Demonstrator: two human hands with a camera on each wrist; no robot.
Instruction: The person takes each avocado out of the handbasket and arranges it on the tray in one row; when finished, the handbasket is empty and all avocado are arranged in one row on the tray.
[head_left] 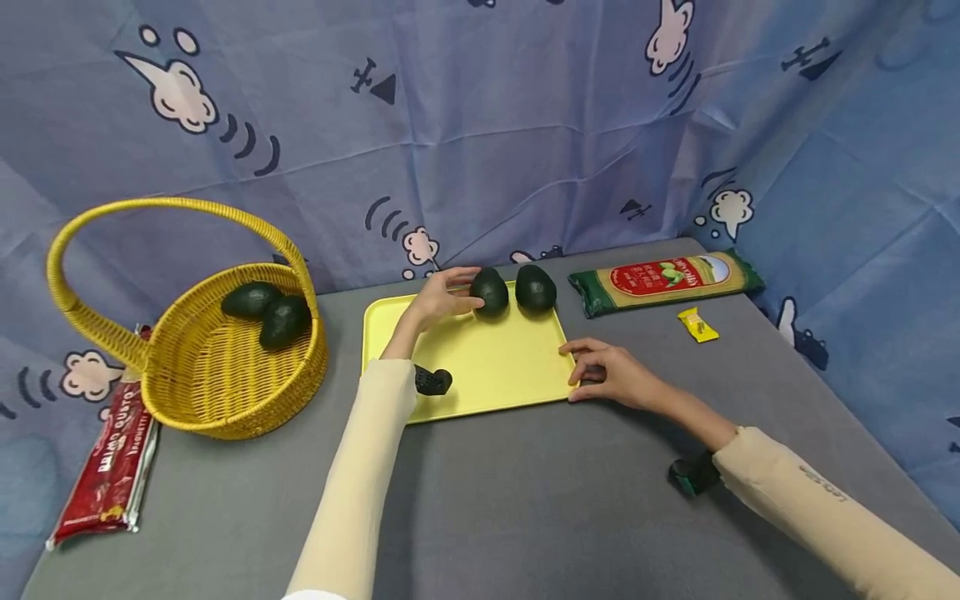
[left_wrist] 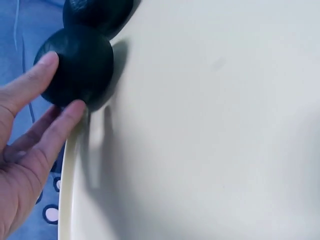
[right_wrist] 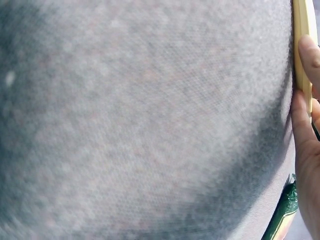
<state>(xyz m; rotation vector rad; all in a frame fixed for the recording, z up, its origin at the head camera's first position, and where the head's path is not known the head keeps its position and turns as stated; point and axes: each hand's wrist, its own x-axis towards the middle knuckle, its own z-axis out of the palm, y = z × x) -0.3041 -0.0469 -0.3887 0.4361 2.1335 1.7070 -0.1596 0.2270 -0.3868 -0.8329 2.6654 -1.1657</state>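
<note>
My left hand [head_left: 442, 300] holds a dark green avocado [head_left: 490, 293] at the back of a yellow tray [head_left: 517, 367]. In the left wrist view, the thumb lies against one side of that avocado [left_wrist: 80, 65] and a fingertip meets its lower side. A second avocado [head_left: 536, 289] sits just right of it, by the tray's back right corner. At the tray's right edge, my right hand [head_left: 611, 377] grips the rim with bent fingers. The right wrist view shows those fingers around the rim [right_wrist: 301, 75].
On the left stands a yellow wicker basket [head_left: 232, 421] with a tall handle and two avocados [head_left: 285, 322] inside. A red spaghetti packet [head_left: 112, 467] lies beside it. Right of the tray are a green and red packet [head_left: 667, 282] and a small yellow wrapped candy [head_left: 697, 325]. Patterned blue cloth [head_left: 480, 150] hangs behind.
</note>
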